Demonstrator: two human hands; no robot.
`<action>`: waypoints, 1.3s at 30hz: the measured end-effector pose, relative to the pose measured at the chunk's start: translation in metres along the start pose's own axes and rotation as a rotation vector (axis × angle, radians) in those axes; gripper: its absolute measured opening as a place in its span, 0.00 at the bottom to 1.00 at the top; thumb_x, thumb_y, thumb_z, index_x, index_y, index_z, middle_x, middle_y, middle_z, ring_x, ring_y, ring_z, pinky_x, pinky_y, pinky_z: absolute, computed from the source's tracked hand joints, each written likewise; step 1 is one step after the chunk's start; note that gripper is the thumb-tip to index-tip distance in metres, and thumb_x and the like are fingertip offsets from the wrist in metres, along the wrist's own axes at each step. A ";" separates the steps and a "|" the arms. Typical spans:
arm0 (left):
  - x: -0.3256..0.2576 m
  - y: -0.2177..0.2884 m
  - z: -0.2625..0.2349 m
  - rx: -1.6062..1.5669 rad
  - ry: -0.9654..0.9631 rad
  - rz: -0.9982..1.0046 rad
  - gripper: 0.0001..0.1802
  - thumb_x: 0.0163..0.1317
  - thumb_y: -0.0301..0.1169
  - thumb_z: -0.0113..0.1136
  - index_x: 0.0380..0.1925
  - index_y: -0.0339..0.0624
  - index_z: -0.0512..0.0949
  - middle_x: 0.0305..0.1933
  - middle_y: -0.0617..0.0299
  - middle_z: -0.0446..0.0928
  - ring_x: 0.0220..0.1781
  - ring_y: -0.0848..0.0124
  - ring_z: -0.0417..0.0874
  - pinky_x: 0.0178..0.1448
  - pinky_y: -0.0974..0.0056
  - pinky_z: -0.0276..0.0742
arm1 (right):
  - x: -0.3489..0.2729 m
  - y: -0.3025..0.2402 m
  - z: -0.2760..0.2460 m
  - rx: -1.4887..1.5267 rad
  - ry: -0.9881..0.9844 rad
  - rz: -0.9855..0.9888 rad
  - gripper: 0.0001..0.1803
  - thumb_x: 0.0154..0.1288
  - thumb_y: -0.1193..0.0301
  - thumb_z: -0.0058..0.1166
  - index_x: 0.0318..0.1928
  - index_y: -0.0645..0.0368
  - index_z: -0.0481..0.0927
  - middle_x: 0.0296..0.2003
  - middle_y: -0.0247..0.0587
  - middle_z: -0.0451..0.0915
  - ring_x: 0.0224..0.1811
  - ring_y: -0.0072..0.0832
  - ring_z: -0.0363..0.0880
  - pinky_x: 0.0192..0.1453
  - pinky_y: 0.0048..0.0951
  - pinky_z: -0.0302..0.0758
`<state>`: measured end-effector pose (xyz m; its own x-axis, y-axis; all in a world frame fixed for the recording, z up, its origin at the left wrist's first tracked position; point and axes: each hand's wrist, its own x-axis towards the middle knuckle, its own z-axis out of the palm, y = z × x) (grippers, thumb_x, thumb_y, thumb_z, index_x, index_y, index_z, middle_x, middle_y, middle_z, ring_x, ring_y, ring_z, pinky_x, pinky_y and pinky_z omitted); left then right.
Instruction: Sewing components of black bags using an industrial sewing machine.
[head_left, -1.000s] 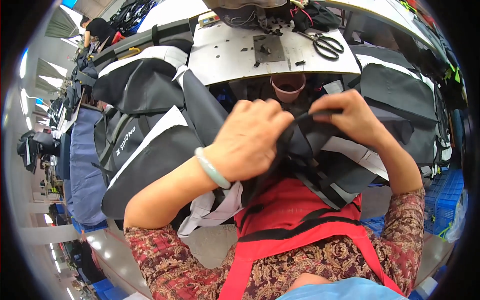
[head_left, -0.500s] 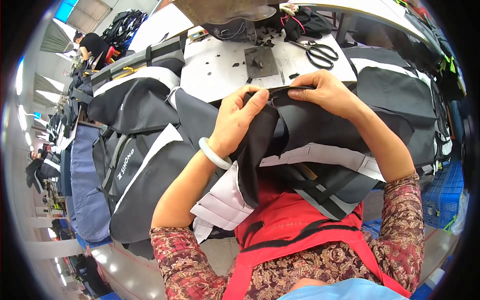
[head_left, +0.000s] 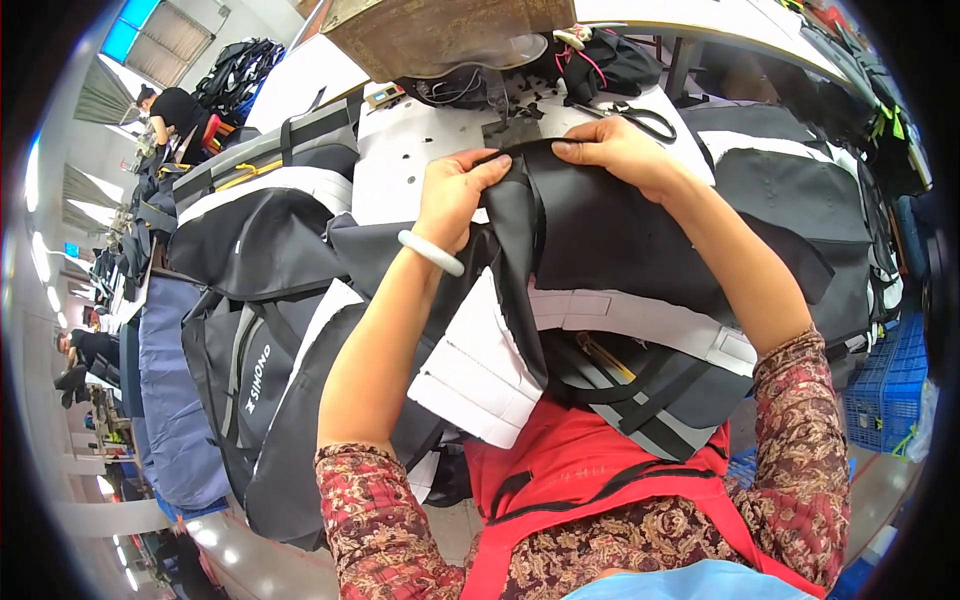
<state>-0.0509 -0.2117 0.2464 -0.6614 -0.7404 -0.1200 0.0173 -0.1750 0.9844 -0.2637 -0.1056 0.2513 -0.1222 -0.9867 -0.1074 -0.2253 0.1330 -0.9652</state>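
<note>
My left hand [head_left: 452, 198], with a pale bangle [head_left: 430, 252] at the wrist, pinches the upper edge of a black fabric panel [head_left: 620, 220] between thumb and fingers. A short way to the right, my right hand [head_left: 622, 158] pinches the same edge. Between them the edge is stretched in front of the sewing machine [head_left: 450, 40]. The panel drapes toward me over my lap. White strips with stitched lines [head_left: 480, 375] run along its lower side, and a grey piece with black straps and a zip [head_left: 650, 400] hangs below.
Black scissors [head_left: 655, 122] lie on the white machine table [head_left: 385, 185] beyond my right hand, partly hidden, among dark scraps. Grey and black bag pieces [head_left: 260, 220] are heaped to the left, more [head_left: 800, 200] to the right. A blue crate [head_left: 885, 390] stands at far right.
Both hands have moved away from me and slightly left, carrying the edge closer to the sewing machine. The panel now hangs flatter, and its white strip has swung to the right.
</note>
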 end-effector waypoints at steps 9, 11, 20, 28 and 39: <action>0.040 -0.013 -0.006 -0.006 0.038 0.005 0.15 0.61 0.25 0.64 0.45 0.25 0.79 0.36 0.57 0.83 0.32 0.73 0.82 0.39 0.71 0.78 | 0.038 0.013 -0.004 -0.031 0.087 0.048 0.25 0.66 0.59 0.62 0.52 0.70 0.80 0.42 0.40 0.84 0.43 0.22 0.79 0.50 0.24 0.74; 0.043 -0.016 -0.009 -0.010 0.055 0.004 0.14 0.61 0.24 0.64 0.44 0.25 0.80 0.36 0.58 0.83 0.33 0.74 0.81 0.41 0.71 0.77 | 0.039 0.009 -0.003 -0.040 0.098 0.057 0.27 0.65 0.60 0.63 0.54 0.71 0.79 0.45 0.43 0.83 0.45 0.25 0.79 0.52 0.24 0.74; 0.057 -0.020 -0.020 0.087 0.111 -0.014 0.17 0.62 0.27 0.64 0.47 0.24 0.78 0.36 0.57 0.82 0.31 0.72 0.81 0.35 0.71 0.78 | 0.052 0.010 -0.002 -0.103 0.128 0.057 0.33 0.62 0.57 0.65 0.57 0.72 0.77 0.49 0.46 0.82 0.51 0.27 0.78 0.57 0.24 0.71; 0.065 -0.013 -0.014 0.028 0.080 0.059 0.16 0.60 0.24 0.64 0.46 0.23 0.79 0.35 0.57 0.82 0.31 0.71 0.81 0.37 0.70 0.78 | 0.074 0.024 -0.010 -0.020 0.119 0.039 0.24 0.65 0.60 0.63 0.53 0.68 0.81 0.43 0.36 0.84 0.45 0.19 0.79 0.52 0.19 0.72; 0.049 -0.012 -0.022 -0.112 0.154 0.063 0.14 0.60 0.23 0.64 0.45 0.26 0.80 0.37 0.56 0.83 0.34 0.71 0.83 0.41 0.70 0.79 | 0.045 0.029 -0.037 0.008 0.270 -0.074 0.26 0.66 0.53 0.60 0.52 0.62 0.81 0.45 0.31 0.83 0.51 0.16 0.75 0.60 0.22 0.66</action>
<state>-0.0674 -0.2605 0.2258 -0.5339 -0.8413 -0.0851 0.1443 -0.1898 0.9712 -0.3118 -0.1424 0.2271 -0.3592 -0.9328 0.0303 -0.2354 0.0592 -0.9701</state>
